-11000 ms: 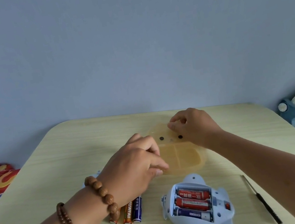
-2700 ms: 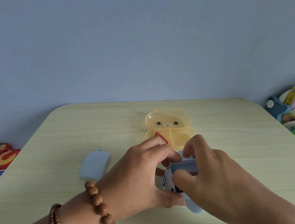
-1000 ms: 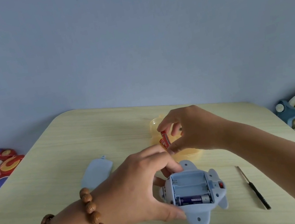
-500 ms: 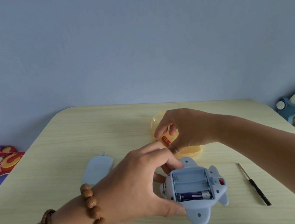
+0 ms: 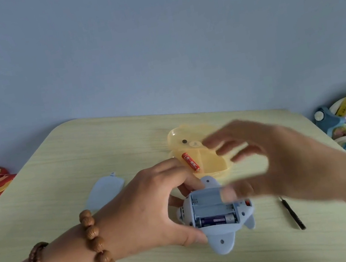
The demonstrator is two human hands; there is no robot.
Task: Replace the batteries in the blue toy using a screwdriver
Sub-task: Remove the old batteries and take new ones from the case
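left hand (image 5: 148, 206) wrapped round the blue toy (image 5: 217, 231), compartment open, purple battery (image 5: 215, 220) in the slot by the thumb; right hand (image 5: 275, 154) kinda blurry, fingers spread wide, empty, just over the toy; red battery (image 5: 190, 162) in yellow tray (image 5: 173, 137) past the left fingertips; screwdriver (image 5: 294, 215) beneath right wrist

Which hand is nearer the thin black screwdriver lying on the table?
Right. The right hand hovers up-left of the black screwdriver; left hand grips the blue toy farther left.
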